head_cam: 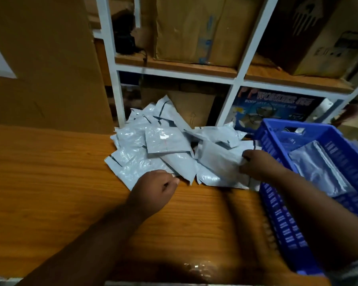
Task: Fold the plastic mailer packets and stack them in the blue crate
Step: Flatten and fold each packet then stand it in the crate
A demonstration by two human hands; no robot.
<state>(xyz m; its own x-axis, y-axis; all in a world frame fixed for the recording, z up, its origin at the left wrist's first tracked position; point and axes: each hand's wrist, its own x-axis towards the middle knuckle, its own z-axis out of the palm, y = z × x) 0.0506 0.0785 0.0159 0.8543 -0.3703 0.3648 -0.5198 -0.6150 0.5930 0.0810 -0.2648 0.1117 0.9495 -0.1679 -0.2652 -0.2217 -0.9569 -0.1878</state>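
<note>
A heap of grey plastic mailer packets (163, 145) lies at the back of the wooden table (50, 172). My left hand (155, 186) pinches the near corner of a long packet (180, 166) at the heap's front edge. My right hand (256, 164) grips the right edge of another grey packet (217, 159) lying on the heap. The blue crate (277, 213) stands at the right, with folded grey packets (316, 170) lying inside it. My right forearm crosses over the crate's near wall.
A white-framed shelf (236, 83) with cardboard boxes (196, 29) rises behind the table. A printed tape carton (277, 106) sits on the lower shelf behind the crate. A large cardboard sheet (43, 65) leans at the left.
</note>
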